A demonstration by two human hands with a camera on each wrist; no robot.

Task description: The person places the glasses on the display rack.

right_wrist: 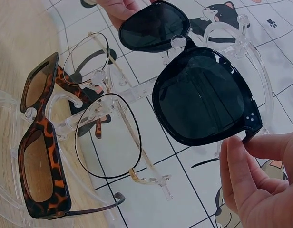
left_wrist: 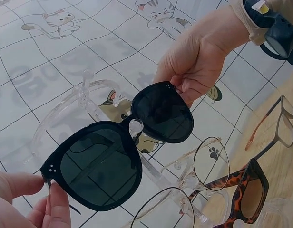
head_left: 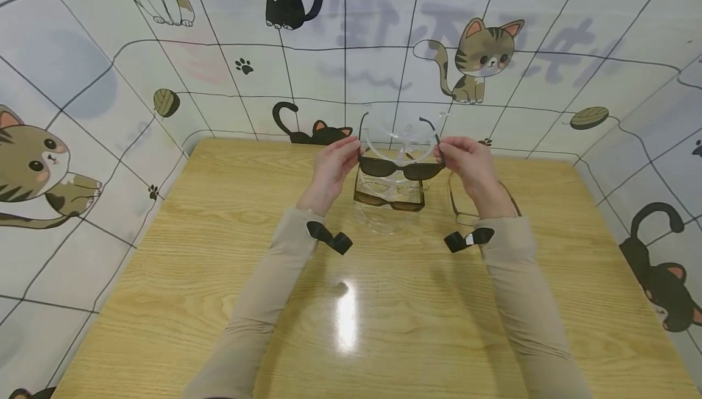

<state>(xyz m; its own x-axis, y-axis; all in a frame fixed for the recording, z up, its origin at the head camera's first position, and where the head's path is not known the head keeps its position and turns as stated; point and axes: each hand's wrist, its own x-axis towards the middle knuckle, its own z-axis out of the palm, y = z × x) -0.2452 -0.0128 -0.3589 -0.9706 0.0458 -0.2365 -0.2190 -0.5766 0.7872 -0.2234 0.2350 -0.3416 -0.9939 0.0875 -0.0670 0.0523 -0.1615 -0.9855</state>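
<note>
Black sunglasses (head_left: 422, 172) with dark lenses are at the top tier of a clear plastic display stand (left_wrist: 56, 111). In the left wrist view, a round clear knob shows at their bridge. My left hand (head_left: 331, 167) pinches one temple close to its hinge between thumb and fingers. On the other side, my right hand (head_left: 468, 164) pinches the opposite temple the same way. Below them on the stand are thin wire-rimmed glasses (right_wrist: 108, 137) with clear lenses. Lower still sit tortoiseshell sunglasses (right_wrist: 44, 147) with brown lenses.
Another pair of glasses (left_wrist: 283, 124) lies on the wooden table (head_left: 384, 320), partly behind the right forearm in the head view. A cat-patterned wall covering (head_left: 378, 70) rises close behind the stand and along both sides. Each wrist wears a small black camera.
</note>
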